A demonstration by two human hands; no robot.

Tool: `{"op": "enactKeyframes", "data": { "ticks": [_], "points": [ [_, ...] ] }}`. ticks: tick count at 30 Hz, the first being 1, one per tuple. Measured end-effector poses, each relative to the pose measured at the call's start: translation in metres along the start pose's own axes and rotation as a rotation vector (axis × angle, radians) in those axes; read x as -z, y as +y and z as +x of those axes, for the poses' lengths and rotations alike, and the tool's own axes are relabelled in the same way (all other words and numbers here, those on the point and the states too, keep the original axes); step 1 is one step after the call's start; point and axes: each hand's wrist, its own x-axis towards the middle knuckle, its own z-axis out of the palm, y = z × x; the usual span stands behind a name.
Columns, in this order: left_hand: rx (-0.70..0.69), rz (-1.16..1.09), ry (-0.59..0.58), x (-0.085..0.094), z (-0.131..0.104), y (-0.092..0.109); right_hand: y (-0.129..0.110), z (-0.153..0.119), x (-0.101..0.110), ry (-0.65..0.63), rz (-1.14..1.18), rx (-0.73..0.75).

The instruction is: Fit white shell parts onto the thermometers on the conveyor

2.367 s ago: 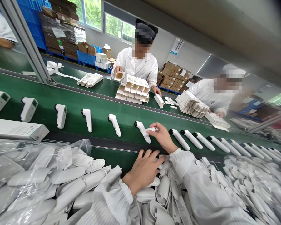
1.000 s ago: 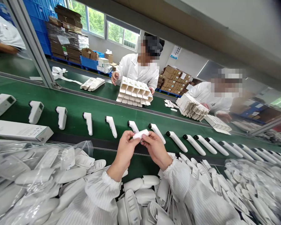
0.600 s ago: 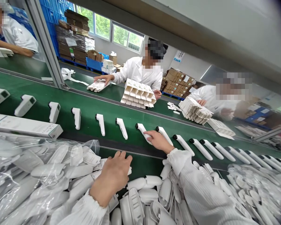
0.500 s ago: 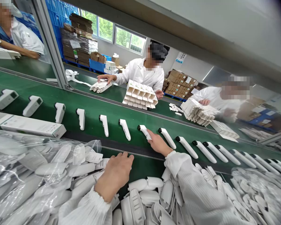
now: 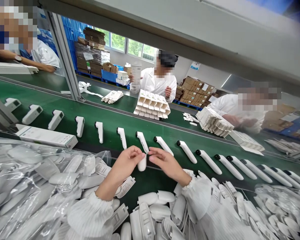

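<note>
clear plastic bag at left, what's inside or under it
Pale plastic shells show through the clear plastic bag; whether inside or under it is unclear. Anything deeper is covered by the top shells and glare.

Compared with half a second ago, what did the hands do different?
The right hand came off a white device and moved closer to the left hand, which moved forward, holding a white piece. The open boxes stayed stacked.

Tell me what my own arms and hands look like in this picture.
Your left hand and right hand are ungloved. The left sleeve and right sleeve are white, loose and finely lined, ending in gathered cuffs.
</note>
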Motion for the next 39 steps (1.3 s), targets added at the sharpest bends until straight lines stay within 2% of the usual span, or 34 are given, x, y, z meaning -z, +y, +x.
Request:
{"op": "enactKeyframes", "data": {
  "ticks": [2, 3, 5, 7, 8, 10, 12, 13, 16, 18, 23, 25, 27, 28, 30, 32, 33, 35, 39],
  "points": [
    [0.001, -0.2, 0.027, -0.003, -0.001, 0.005, -0.012, -0.001, -0.02, -0.03, 0.259, -0.019],
    [-0.009, -0.206, 0.068, -0.004, -0.003, 0.006, -0.015, 0.002, -0.026, -0.016, 0.316, -0.022],
    [-0.051, -0.032, 0.197, 0.0, -0.011, 0.005, -0.011, 0.012, -0.028, 0.047, 0.316, -0.025],
    [-0.128, 0.32, 0.258, 0.007, -0.027, -0.002, 0.002, 0.026, -0.019, 0.114, 0.189, -0.028],
    [-0.162, 0.519, 0.23, 0.011, -0.036, -0.007, 0.011, 0.033, -0.013, 0.146, 0.081, -0.028],
    [-0.182, 0.864, 0.087, 0.016, -0.057, -0.021, 0.028, 0.046, -0.004, 0.176, -0.197, -0.035],
    [-0.163, 1.071, -0.053, 0.016, -0.073, -0.035, 0.043, 0.054, 0.0, 0.163, -0.491, -0.047],
    [-0.164, 1.128, -0.087, 0.015, -0.079, -0.042, 0.048, 0.056, -0.001, 0.15, -0.627, -0.055],
    [-0.278, 1.185, -0.098, 0.009, -0.083, -0.058, 0.057, 0.058, -0.006, 0.124, -0.948, -0.074],
    [-0.354, 1.174, -0.07, 0.007, -0.079, -0.065, 0.061, 0.059, -0.007, 0.114, -1.082, -0.074],
    [-0.384, 1.009, 0.085, 0.004, -0.067, -0.064, 0.064, 0.061, 0.001, 0.119, -1.139, -0.046],
    [-0.365, 0.846, 0.145, 0.004, -0.066, -0.057, 0.057, 0.057, 0.003, 0.205, -1.054, 0.045],
    [-0.335, 0.655, 0.191, 0.003, -0.065, -0.047, 0.043, 0.05, 0.001, 0.227, -0.832, 0.186],
    [-0.315, 0.56, 0.212, 0.004, -0.065, -0.041, 0.035, 0.046, -0.001, 0.164, -0.671, 0.241],
    [-0.252, 0.38, 0.262, 0.004, -0.063, -0.032, 0.016, 0.038, -0.008, -0.081, -0.312, 0.272],
    [-0.183, 0.21, 0.308, 0.005, -0.056, -0.027, 0.002, 0.032, -0.019, -0.302, 0.008, 0.204],
    [-0.158, 0.134, 0.322, 0.005, -0.051, -0.026, -0.003, 0.03, -0.025, -0.348, 0.131, 0.159],
    [-0.143, 0.025, 0.328, 0.004, -0.038, -0.028, -0.006, 0.03, -0.037, -0.316, 0.303, 0.074],
    [-0.133, 0.015, 0.345, -0.001, -0.011, -0.038, 0.003, 0.038, -0.05, -0.105, 0.479, -0.042]
  ]
}}
